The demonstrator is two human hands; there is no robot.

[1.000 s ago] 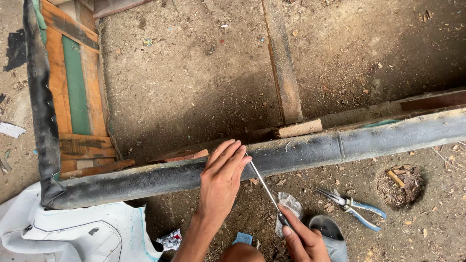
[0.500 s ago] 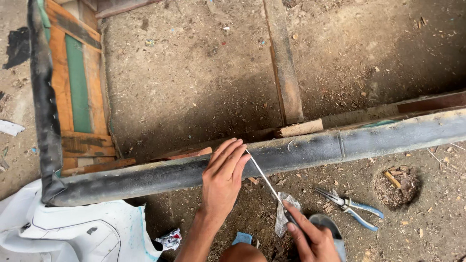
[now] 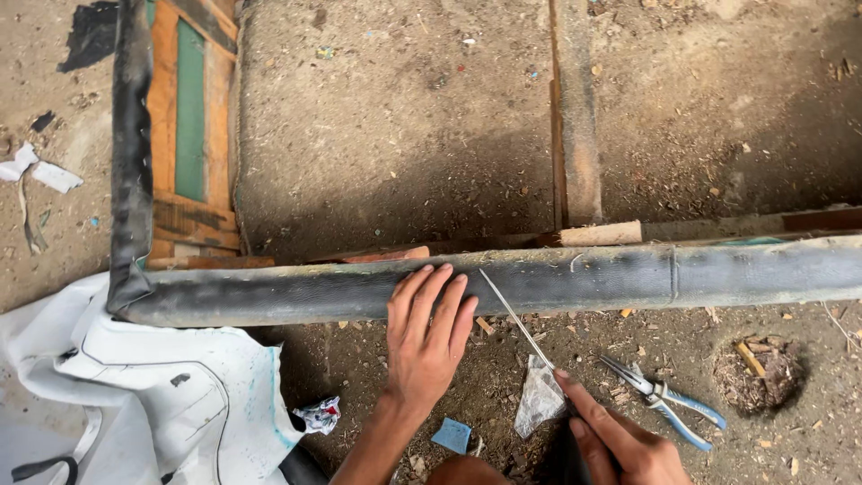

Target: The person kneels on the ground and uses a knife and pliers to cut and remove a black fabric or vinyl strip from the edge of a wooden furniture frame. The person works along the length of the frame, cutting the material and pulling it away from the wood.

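Your left hand [image 3: 429,337] flat, fingers spread, pressing black rubber strip [image 3: 539,280] stretched over wooden frame [image 3: 184,117]. Right hand [image 3: 620,440] pinches thin wire [image 3: 514,314] running up to strip's near face. Wire likely light, springy, slippery; grip low, near fingers. Pliers [image 3: 669,404] just right of wire.

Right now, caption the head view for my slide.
Left hand flat on black-covered frame rail; right hand pulls thin wire; pliers nearby.
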